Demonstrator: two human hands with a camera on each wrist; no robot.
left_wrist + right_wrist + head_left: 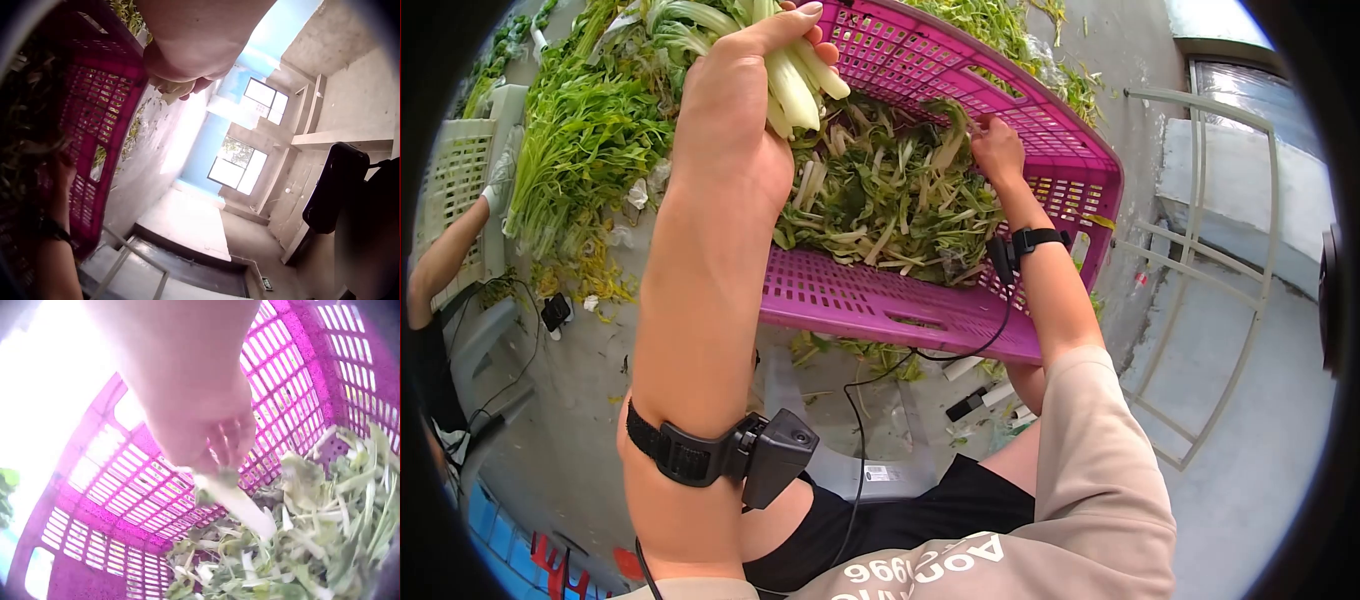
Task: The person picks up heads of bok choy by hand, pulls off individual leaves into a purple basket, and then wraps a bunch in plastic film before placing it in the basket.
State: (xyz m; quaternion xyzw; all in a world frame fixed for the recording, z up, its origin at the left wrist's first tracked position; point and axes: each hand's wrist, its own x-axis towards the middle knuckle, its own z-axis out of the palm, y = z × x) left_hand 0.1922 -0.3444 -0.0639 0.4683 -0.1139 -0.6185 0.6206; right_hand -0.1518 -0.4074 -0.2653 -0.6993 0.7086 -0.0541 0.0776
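My left hand (735,100) is raised at the crate's far left corner and grips a bunch of leafy greens (792,92) with thick pale stalks. Only the stalk ends peek out from the fingers in the left wrist view. Inside the purple crate (850,318), my right hand (998,150) pinches a leaf with a white stalk (240,505) near the right end wall. Below it lies a heap of loose, wilted leaves and cut stalks (890,205). The right fingertips are partly hidden behind the hand in the right wrist view.
Piles of greens (585,130) lie on the floor to the left, near another person's gloved hand (500,180) and a pale crate (462,170). A metal frame (1270,200) stands at the right. A cable (862,440) hangs across my lap.
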